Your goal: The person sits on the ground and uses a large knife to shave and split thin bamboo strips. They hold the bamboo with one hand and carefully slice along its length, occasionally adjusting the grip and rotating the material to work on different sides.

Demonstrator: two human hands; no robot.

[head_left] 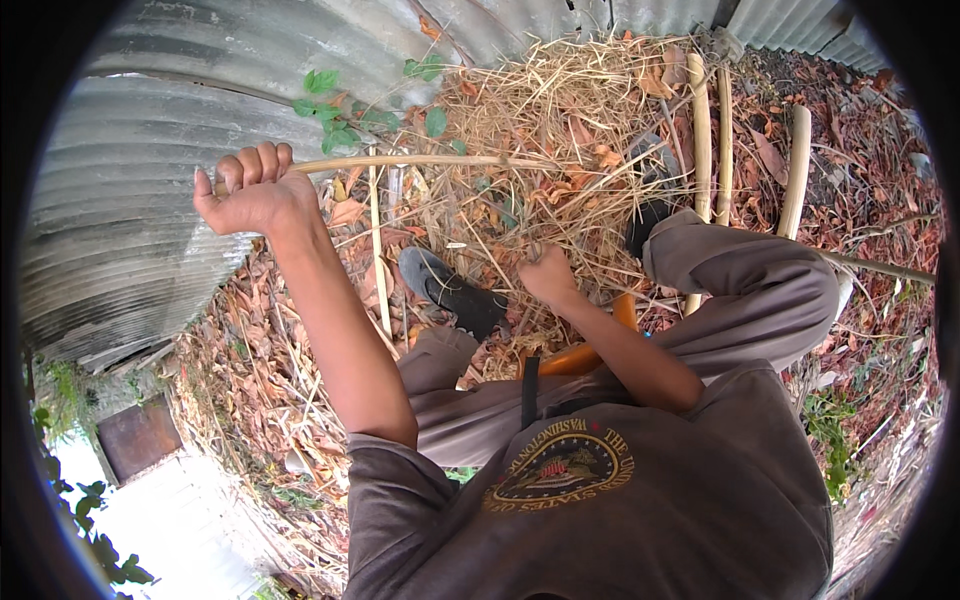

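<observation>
My left hand is raised at the left, by the corrugated metal wall, with its fingers wrapped round one end of a long, pale, slightly bent cane. The cane runs to the right over dry litter, its far end lost among straw-like strips. Lower down, between my feet, my right hand is closed in a fist near loose strips. Whatever it may hold is hidden or too small to make out. A thin pale stick lies between my left forearm and my left shoe.
Corrugated metal sheets stand ahead and left. A heap of pale shavings lies at their foot, beside a green plant. Several peeled poles, one a thick pole, lie right. An orange object is under my legs. Dry leaves cover the ground.
</observation>
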